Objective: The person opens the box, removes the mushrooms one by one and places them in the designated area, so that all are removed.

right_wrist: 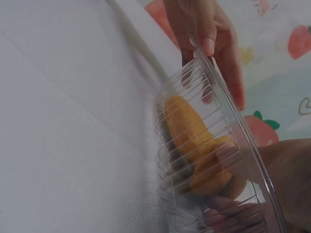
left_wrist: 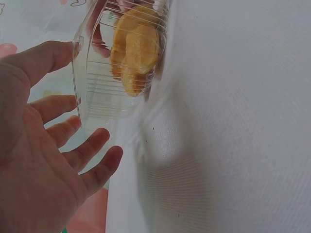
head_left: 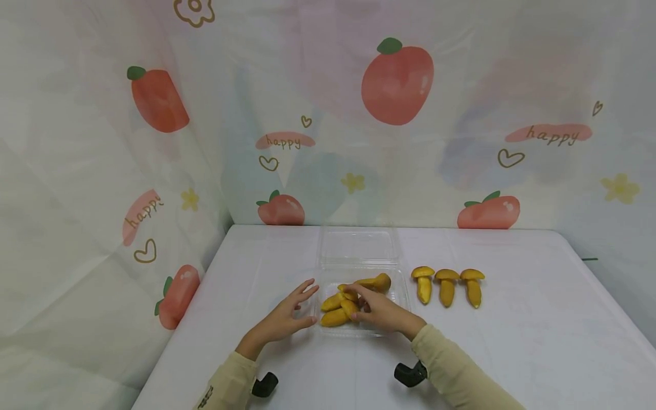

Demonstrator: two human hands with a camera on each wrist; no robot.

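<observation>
Right hand (head_left: 381,310) pinches a yellow mushroom (head_left: 350,309) inside a clear container (head_left: 401,299)

Left of the container, the left hand (head_left: 283,320) slants toward its rim, fingers spread. Other mushrooms (head_left: 335,318) lie inside, beside the pinched one. The right hand reaches in over the container's right side, fingers curled. Right of the container, three mushrooms (head_left: 447,290) lie in a row. A white counter (head_left: 328,370) spreads beneath the container; fruit-printed cloth (head_left: 328,85) rises behind and left of it.

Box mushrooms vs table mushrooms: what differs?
Box mushrooms overlap; table mushrooms lie in a row. Box mushrooms point various ways; table mushrooms all have caps away from the person. The right hand partly hides box mushrooms; table mushrooms show fully. Both are yellow.
</observation>
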